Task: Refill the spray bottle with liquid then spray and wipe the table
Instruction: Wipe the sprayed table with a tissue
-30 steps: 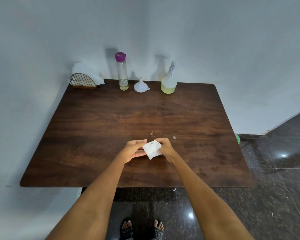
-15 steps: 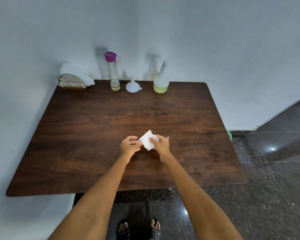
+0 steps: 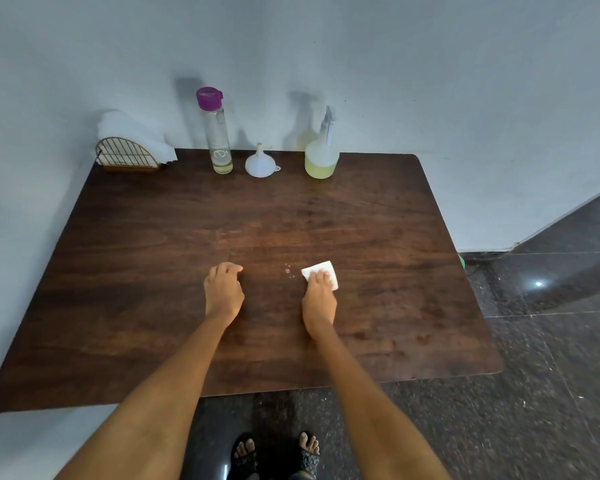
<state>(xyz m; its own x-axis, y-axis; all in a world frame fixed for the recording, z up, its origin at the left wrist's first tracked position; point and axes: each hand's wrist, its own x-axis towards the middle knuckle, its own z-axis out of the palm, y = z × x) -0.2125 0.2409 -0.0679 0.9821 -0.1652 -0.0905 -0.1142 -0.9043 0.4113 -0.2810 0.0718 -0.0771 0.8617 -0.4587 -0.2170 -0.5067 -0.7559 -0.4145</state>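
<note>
While the folded napkin (image 3: pixel 321 273) is pressed flat under straight right hand (image 3: pixel 318 299) fingers beside the droplets (image 3: pixel 288 270), the left hand (image 3: pixel 223 292), fingers apparently curled empty, is rested; spray bottle (image 3: pixel 321 157) stands well beyond.

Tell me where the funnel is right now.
In the head view, the white funnel stands spout-up at the table's far edge by the wall, between the purple-capped bottle and the spray bottle.

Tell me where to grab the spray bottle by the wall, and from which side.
Grip the spray bottle round its narrow neck under the trigger head, coming from the front: it stands upright against the wall, the funnel sits apart on its left.
</note>
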